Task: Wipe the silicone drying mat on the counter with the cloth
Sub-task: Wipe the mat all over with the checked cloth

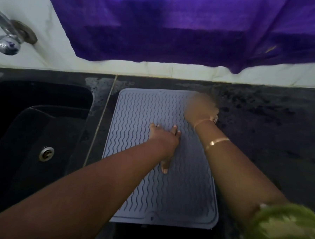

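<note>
A grey silicone drying mat with wavy ridges lies flat on the black counter, just right of the sink. My left hand rests palm down on the middle of the mat, fingers spread, holding nothing. My right hand is over the mat's far right corner and is smeared by motion blur. A small pale scrap shows at its right edge beside the wrist; whether it is the cloth is unclear. Thin gold bangles circle my right wrist and forearm.
A black sink with a metal drain takes up the left. A chrome tap stands on the white tiled wall above it. A large purple fabric hangs over the wall behind the mat. A green sleeve fills the bottom right.
</note>
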The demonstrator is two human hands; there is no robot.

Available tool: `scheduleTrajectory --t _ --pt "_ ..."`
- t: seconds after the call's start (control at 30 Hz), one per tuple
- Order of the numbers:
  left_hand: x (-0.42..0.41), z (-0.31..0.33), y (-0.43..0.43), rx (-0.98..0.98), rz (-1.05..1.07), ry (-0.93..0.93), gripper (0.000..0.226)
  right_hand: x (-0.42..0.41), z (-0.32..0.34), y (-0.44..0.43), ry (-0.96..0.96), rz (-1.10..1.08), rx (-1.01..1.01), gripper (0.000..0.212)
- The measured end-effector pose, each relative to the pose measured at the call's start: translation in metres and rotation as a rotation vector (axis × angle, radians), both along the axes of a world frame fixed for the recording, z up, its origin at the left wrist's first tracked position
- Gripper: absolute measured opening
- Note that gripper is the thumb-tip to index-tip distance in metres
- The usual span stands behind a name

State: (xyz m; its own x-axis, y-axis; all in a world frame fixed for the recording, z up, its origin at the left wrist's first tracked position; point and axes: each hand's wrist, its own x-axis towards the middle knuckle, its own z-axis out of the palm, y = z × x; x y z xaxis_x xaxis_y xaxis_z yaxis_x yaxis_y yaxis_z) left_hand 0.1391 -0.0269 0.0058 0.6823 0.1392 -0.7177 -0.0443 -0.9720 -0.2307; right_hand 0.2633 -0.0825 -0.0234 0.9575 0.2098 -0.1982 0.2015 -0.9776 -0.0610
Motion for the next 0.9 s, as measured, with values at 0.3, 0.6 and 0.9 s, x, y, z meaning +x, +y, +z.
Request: scheduleTrajectory --t 0.3,0.6,0.9 --pt "-0.001 0.001 0.0 -0.009 -0.011 -0.003 0.138 -0.041 -0.007 -0.024 0.002 -0.002 0.142 0.048" --pt "0.001 0.003 -0.001 0.001 -0.002 0.008 0.134 -0.017 0.001 -0.002 0.021 0.184 0.034 0.056" --pt "0.001 0.003 0.001 -0.017 -0.014 -0.002 0.135 -0.043 -0.003 -0.016 0.004 0.1 0.175 0.044"
